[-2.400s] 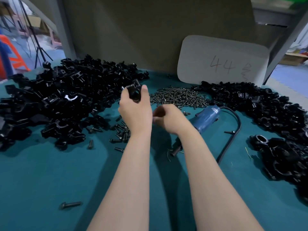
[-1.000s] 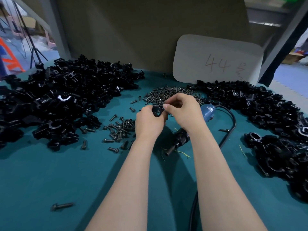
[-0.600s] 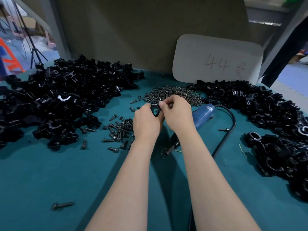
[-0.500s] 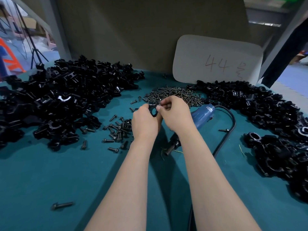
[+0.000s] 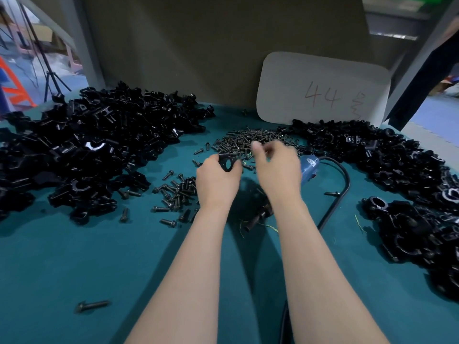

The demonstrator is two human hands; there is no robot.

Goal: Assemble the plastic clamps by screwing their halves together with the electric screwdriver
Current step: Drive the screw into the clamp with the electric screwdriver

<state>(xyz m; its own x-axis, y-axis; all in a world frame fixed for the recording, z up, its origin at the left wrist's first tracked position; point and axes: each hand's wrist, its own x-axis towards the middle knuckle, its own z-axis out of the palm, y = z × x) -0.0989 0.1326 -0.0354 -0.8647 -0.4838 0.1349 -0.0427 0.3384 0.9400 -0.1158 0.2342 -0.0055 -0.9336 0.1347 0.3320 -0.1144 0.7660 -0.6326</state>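
Head view: we look down at both our bare forearms over the teal table [image 5: 74,269].
Left hand [image 5: 218,180]: our fingertips grip a black plastic clamp [image 5: 227,165], held beside the right hand.
Right hand [image 5: 275,167]: blurred, with fingers curled at the near edge of the screw pile [image 5: 248,140]; we cannot tell if it pinches anything.
Electric screwdriver [image 5: 309,167]: lying on the table beneath our right wrist, untouched.
Loose clamp parts [image 5: 99,145]: heaped to our left.
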